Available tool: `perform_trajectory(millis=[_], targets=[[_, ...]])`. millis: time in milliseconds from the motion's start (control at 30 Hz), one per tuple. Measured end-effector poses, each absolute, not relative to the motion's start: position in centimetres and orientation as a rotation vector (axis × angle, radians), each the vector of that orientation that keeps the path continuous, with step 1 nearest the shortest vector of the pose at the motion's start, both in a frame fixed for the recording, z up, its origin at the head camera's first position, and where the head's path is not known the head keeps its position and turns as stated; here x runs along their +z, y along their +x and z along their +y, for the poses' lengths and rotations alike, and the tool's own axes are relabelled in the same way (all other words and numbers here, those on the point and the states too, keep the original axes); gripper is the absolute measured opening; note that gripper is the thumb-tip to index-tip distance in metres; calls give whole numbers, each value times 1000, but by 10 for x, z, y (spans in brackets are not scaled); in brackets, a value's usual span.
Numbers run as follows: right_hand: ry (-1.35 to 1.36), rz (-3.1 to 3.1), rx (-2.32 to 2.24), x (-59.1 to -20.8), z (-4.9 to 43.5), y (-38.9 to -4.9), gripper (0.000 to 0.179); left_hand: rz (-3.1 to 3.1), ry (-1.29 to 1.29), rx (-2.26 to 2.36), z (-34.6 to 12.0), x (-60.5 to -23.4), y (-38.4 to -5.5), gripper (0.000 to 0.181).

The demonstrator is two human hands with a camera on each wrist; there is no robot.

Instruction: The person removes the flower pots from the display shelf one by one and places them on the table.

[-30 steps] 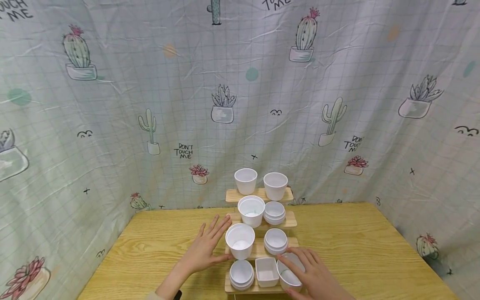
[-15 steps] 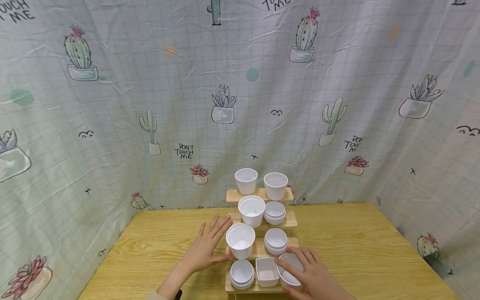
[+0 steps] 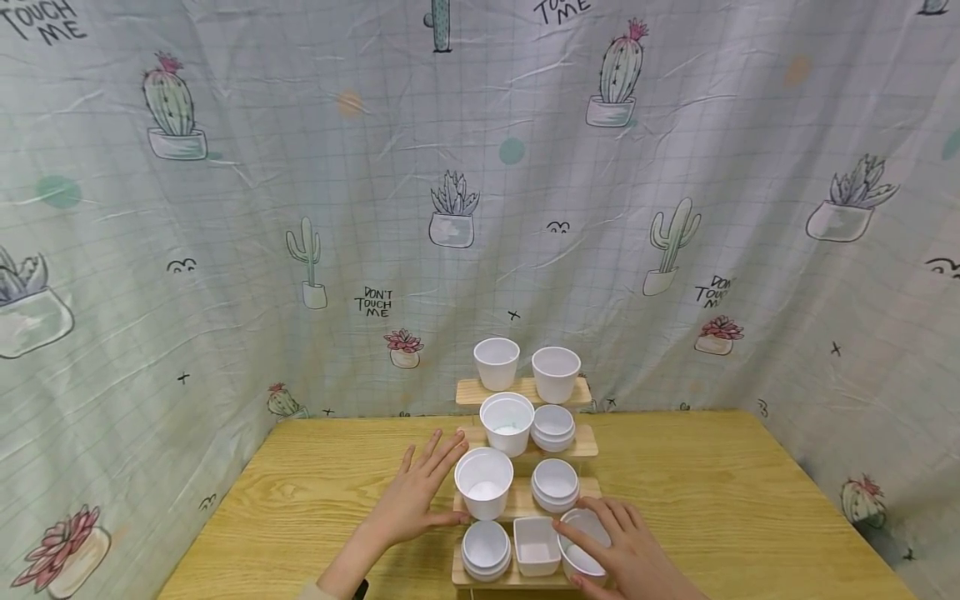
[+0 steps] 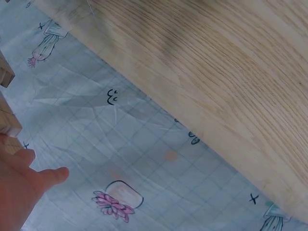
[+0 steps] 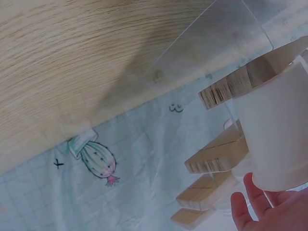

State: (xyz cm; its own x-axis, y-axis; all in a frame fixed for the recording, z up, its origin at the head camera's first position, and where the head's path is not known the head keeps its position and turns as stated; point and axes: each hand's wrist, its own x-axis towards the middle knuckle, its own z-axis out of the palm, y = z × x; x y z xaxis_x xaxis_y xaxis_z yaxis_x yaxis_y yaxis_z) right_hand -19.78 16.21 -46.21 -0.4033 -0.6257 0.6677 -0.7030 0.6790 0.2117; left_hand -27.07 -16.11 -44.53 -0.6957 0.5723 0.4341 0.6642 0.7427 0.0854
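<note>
White plant pots stand on a four-step wooden rack with light plank shelves. My left hand [image 3: 408, 500] is spread flat beside the rack's left side. Its fingertips lie at the end of a shelf, close to a tall round pot [image 3: 484, 483], and its thumb points toward the low ribbed pot [image 3: 486, 548]. My right hand [image 3: 626, 546] spans the round pot [image 3: 584, 547] at the right of the lowest shelf. The index finger reaches over that pot's opening toward the square pot [image 3: 537, 546]. In the right wrist view, fingertips [image 5: 248, 180] show right at the round pot's rim.
Two tapered pots [image 3: 556, 375] stand on the top shelf [image 3: 471, 392]. A tall pot [image 3: 507, 425] and a ribbed pot [image 3: 552, 427] share the shelf below; another ribbed pot [image 3: 555, 485] sits lower. The wooden table [image 3: 690, 483] ends at a cactus-print curtain [image 3: 360, 183].
My right index finger has slid slightly left toward the square pot. The left hand and the pots keep their places; the whole view shifts slightly.
</note>
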Motion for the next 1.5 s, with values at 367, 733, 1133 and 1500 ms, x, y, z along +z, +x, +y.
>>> perform_trajectory(millis=[367, 733, 1133, 1500], targets=[[1026, -2126, 144, -463, 165, -199, 52, -2544, -963, -332, -160, -443, -269, 95], [1023, -2126, 143, -462, 169, -198, 57, -2571, -960, -323, -160, -441, -268, 96], [1049, -2098, 140, -463, 180, -199, 56, -2598, -953, -325, -159, -439, -267, 97], [1018, -2143, 133, -464, 184, -198, 57, -2593, -940, -316, -159, -441, -269, 97]])
